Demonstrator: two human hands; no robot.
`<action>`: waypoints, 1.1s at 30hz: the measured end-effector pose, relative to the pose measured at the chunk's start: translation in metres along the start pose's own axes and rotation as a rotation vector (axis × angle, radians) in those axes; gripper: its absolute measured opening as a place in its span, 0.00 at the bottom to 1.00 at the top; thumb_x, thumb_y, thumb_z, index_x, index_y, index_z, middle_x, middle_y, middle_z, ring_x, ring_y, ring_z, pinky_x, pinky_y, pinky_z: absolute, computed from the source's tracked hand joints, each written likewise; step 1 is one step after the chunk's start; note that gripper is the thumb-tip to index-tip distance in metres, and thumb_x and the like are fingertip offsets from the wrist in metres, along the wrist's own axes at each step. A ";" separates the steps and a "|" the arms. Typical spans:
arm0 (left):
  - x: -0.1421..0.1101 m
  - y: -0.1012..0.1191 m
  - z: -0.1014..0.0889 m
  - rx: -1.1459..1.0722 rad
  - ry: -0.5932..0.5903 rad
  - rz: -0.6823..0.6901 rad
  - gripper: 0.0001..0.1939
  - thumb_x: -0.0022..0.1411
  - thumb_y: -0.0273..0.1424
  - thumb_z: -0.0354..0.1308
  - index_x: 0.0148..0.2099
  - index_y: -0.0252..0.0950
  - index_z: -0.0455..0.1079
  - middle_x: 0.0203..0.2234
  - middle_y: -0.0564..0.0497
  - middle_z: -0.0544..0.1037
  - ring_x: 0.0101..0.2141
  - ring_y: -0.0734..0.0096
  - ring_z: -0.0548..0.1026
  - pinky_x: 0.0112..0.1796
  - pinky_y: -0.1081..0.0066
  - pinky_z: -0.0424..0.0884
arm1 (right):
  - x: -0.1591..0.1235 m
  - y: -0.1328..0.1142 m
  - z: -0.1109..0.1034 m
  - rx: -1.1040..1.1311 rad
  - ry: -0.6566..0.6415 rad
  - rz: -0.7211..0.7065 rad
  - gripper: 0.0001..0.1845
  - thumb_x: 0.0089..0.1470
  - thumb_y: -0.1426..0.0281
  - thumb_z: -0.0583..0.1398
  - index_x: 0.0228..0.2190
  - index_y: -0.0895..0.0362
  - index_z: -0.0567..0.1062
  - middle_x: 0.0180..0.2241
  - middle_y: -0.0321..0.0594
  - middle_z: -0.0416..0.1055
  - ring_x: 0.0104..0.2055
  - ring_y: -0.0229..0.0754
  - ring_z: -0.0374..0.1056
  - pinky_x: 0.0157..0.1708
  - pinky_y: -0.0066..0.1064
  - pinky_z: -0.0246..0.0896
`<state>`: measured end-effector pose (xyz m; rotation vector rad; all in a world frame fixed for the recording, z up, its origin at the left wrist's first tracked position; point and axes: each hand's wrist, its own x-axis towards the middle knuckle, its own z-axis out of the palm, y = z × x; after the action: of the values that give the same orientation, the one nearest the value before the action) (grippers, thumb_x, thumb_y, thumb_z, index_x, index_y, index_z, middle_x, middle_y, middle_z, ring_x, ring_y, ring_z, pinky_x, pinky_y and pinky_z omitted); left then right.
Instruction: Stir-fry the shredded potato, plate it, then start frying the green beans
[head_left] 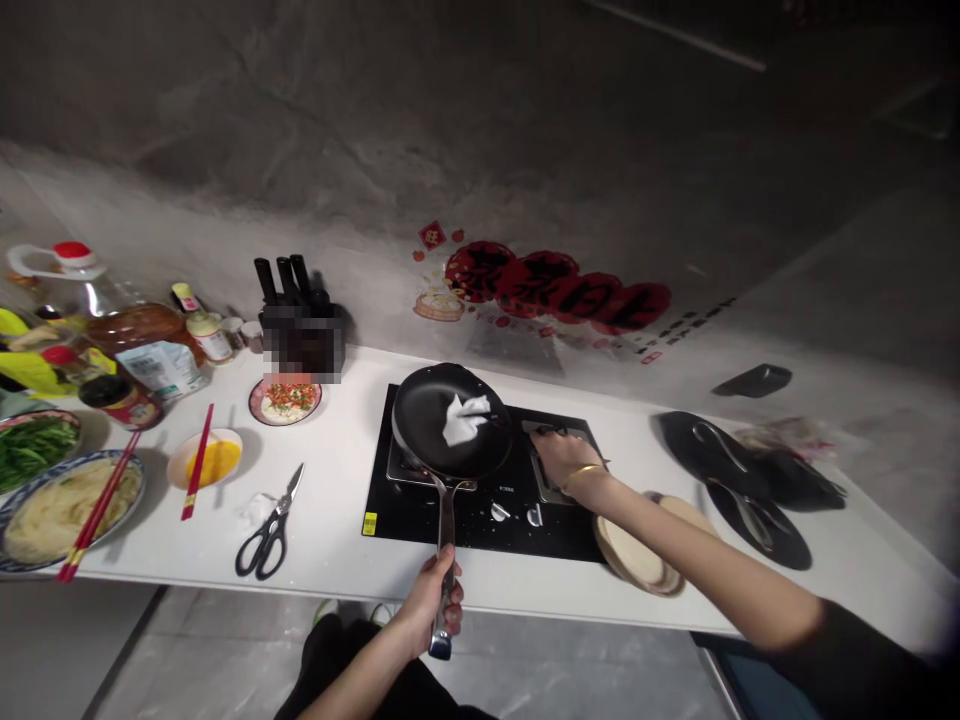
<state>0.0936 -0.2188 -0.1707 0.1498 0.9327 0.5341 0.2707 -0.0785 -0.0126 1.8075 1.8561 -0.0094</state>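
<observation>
My left hand (pixel 436 605) is wrapped round the long metal handle (pixel 445 520) of a black frying pan (pixel 427 420). The pan sits over the left burner, tilted a little. A crumpled white paper towel (pixel 465 418) touches the inside of the pan, right of its middle. My right hand (pixel 562 455) is closed above the right burner, beside the pan. It grips a thin dark utensil (pixel 499 418) that reaches to the paper; its exact kind is hard to make out, and my fingers hide much of it.
Black kitchen scissors (pixel 266 540), a bowl of beaten egg (pixel 222 462) with red chopsticks, and a plate of chopped garlic and chili (pixel 289 402) lie left of the black cooktop (pixel 480 530). A knife block (pixel 304 335) stands behind. Round wooden boards (pixel 637 555) and pot lids (pixel 757 520) lie right.
</observation>
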 end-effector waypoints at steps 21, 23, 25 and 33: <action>0.000 0.002 -0.004 0.031 0.014 0.004 0.21 0.56 0.53 0.48 0.31 0.40 0.54 0.13 0.61 0.59 0.10 0.82 0.52 0.16 0.77 0.44 | 0.039 -0.027 0.023 0.764 0.103 -0.155 0.15 0.52 0.72 0.54 0.39 0.58 0.76 0.29 0.39 0.74 0.30 0.39 0.70 0.30 0.26 0.62; 0.001 0.002 -0.005 0.029 0.014 -0.005 0.21 0.55 0.54 0.48 0.31 0.40 0.54 0.13 0.61 0.59 0.10 0.82 0.52 0.16 0.77 0.44 | 0.045 -0.024 0.040 0.949 0.007 -0.112 0.15 0.54 0.68 0.53 0.40 0.59 0.74 0.20 0.34 0.68 0.17 0.33 0.61 0.17 0.24 0.54; 0.002 0.003 -0.005 0.024 0.016 -0.015 0.21 0.55 0.53 0.48 0.31 0.40 0.54 0.12 0.61 0.59 0.10 0.82 0.52 0.16 0.77 0.44 | 0.043 -0.015 0.056 1.189 -0.142 -0.102 0.17 0.52 0.64 0.54 0.40 0.60 0.73 0.16 0.29 0.61 0.11 0.28 0.48 0.10 0.22 0.40; -0.001 0.003 -0.013 0.172 0.040 0.121 0.27 0.49 0.57 0.53 0.35 0.39 0.57 0.22 0.56 0.69 0.20 0.75 0.68 0.22 0.74 0.60 | 0.001 0.016 0.107 1.759 -0.396 -0.169 0.25 0.40 0.56 0.65 0.38 0.58 0.72 0.17 0.26 0.59 0.10 0.22 0.39 0.07 0.20 0.28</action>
<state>0.0818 -0.2176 -0.1765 0.3539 1.0129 0.5702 0.3258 -0.1153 -0.0987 2.1102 1.5722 -2.4553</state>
